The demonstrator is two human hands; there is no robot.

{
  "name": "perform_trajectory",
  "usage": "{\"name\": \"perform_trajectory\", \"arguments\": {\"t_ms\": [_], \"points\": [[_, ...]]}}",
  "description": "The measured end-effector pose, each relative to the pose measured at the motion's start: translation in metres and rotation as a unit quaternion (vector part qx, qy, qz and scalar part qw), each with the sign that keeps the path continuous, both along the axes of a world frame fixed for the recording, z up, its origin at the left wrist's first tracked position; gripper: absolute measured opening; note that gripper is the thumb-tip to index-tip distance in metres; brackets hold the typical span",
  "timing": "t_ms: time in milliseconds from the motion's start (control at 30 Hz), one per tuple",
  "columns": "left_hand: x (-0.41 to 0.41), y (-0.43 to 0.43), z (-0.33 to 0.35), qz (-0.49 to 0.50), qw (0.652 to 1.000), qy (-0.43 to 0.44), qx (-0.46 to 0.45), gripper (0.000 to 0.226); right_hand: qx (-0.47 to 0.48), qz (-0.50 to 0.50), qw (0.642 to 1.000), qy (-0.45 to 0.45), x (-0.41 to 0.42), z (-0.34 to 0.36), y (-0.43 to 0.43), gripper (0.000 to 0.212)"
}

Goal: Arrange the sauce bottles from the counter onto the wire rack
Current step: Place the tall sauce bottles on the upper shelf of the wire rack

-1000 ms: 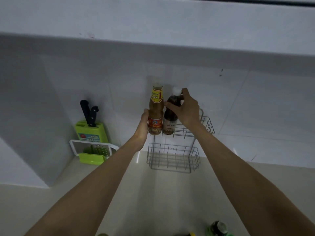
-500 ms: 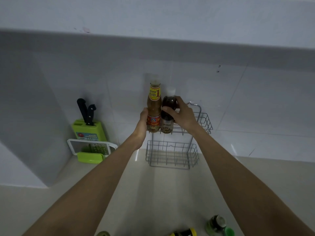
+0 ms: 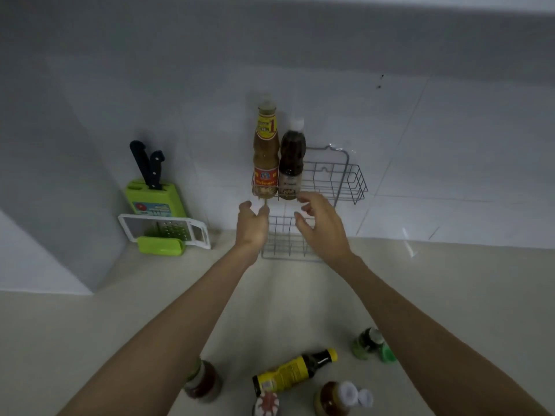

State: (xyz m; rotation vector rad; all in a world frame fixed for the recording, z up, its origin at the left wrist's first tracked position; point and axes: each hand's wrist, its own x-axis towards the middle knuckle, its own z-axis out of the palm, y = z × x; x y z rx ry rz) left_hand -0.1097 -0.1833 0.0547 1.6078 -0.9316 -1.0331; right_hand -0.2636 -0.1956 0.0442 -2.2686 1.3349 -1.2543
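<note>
Head view showed the wire rack (image 3: 351, 178) against the tiled wall at the back of the counter (image 3: 450, 295). Its upper basket carried a tall amber bottle (image 3: 265, 157) and a dark bottle (image 3: 290, 166), both upright, touching, and tucked into the left end. I judged that packing deliberate, since it left the right of the basket free for more. The left hand (image 3: 252, 223) and right hand (image 3: 321, 223) hovered just below the basket's front rail, fingers loosely spread, gripping nothing and clear of both bottles. Nearer me, a yellow-labelled bottle (image 3: 288, 372) lay on its side beside a red sauce bottle (image 3: 202, 382) and a white-capped bottle (image 3: 336, 397). I reckoned most of the job remained.
</note>
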Motion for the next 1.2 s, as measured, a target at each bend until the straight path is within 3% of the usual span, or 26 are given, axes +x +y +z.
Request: {"name": "perform_trajectory", "arguments": {"t_ms": [100, 133, 233, 333, 433, 567, 667, 767, 867, 933, 1033, 1200], "points": [[-0.003, 0.035, -0.038, -0.04, 0.997, -0.04, 0.059, 0.055, 0.12, 0.073, 0.983, 0.117, -0.023, -0.044, 0.036, 0.027], [-0.002, 0.047, -0.05, -0.062, 0.993, -0.052, 0.082, 0.055, 0.197, 0.12, 0.958, 0.169, -0.03, -0.055, 0.046, 0.029], [0.001, 0.077, -0.079, -0.133, 0.977, -0.079, 0.147, 0.05, 0.367, 0.22, 0.828, 0.362, -0.047, -0.083, 0.07, 0.042], [0.005, 0.1, -0.095, -0.178, 0.961, -0.114, 0.176, 0.045, 0.404, 0.24, 0.738, 0.485, -0.055, -0.103, 0.09, 0.047], [0.007, 0.115, -0.104, -0.2, 0.951, -0.13, 0.194, 0.043, 0.381, 0.23, 0.697, 0.563, -0.057, -0.119, 0.104, 0.037], [0.01, 0.124, -0.105, -0.202, 0.948, -0.137, 0.202, 0.043, 0.376, 0.199, 0.709, 0.562, -0.056, -0.133, 0.108, 0.029], [0.012, 0.124, -0.105, -0.198, 0.949, -0.137, 0.204, 0.044, 0.407, 0.197, 0.752, 0.48, -0.058, -0.127, 0.097, 0.034], [0.013, 0.119, -0.103, -0.189, 0.951, -0.137, 0.201, 0.044, 0.513, 0.193, 0.796, 0.256, -0.063, -0.109, 0.084, 0.031], [0.013, 0.113, -0.101, -0.177, 0.955, -0.135, 0.197, 0.044, 0.578, 0.195, 0.792, 0.025, -0.059, -0.091, 0.082, 0.024], [0.012, 0.108, -0.097, -0.169, 0.959, -0.126, 0.191, 0.044, 0.558, 0.196, 0.805, -0.048, -0.054, -0.077, 0.078, 0.024], [0.012, 0.1, -0.089, -0.151, 0.967, -0.111, 0.173, 0.044, 0.495, 0.186, 0.845, -0.08, -0.056, -0.046, 0.062, 0.023], [0.01, 0.074, -0.057, -0.095, 0.989, -0.092, 0.062, 0.041, 0.334, 0.072, 0.909, -0.239, -0.076, 0.032, 0.023, 0.018]]}}
